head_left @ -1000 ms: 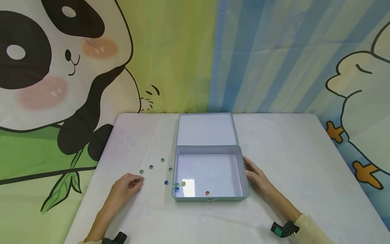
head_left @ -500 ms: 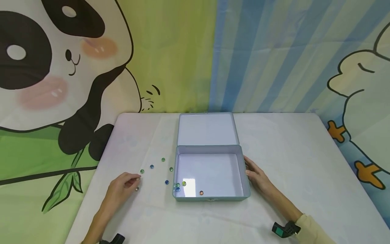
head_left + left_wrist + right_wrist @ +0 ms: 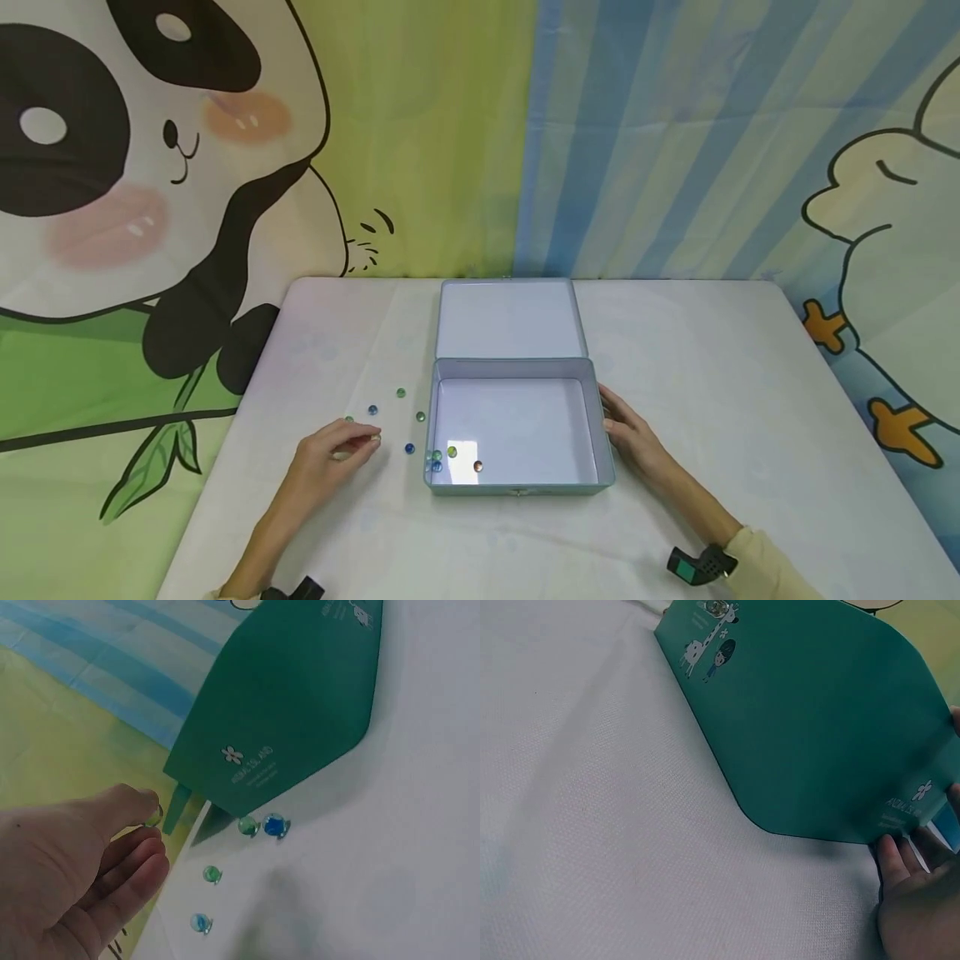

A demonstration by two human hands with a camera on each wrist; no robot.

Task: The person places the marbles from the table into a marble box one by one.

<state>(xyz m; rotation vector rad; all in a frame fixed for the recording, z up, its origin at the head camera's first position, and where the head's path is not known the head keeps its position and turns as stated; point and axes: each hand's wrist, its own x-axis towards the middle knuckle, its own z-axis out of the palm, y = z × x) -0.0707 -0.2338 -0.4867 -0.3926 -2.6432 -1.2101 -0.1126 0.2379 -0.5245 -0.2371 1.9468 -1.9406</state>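
My left hand [image 3: 335,454] pinches a small glass marble [image 3: 155,817] between thumb and fingertip, just left of the open tin box [image 3: 517,490]. Beneath and behind it lie loose marbles on the cloth: a dark blue marble [image 3: 409,448], a lighter blue marble [image 3: 372,410] and several green ones, one of these partly covered by the hand. Inside the box, an orange marble [image 3: 478,467] sits near the front wall and a yellow-green marble [image 3: 452,452] near the left, beside green and blue ones. My right hand [image 3: 636,433] rests its fingers against the box's right outer wall [image 3: 802,735].
The box's hinged lid [image 3: 512,318] lies back toward the far edge of the white-covered table [image 3: 697,350]. Behind the table hangs a printed curtain [image 3: 435,133] with a panda. Each wrist bears a dark strapped device [image 3: 701,564].
My left hand moves right toward the box, with the marble between its fingertips. The orange marble rolls leftward inside the box. My right hand stays against the box wall.
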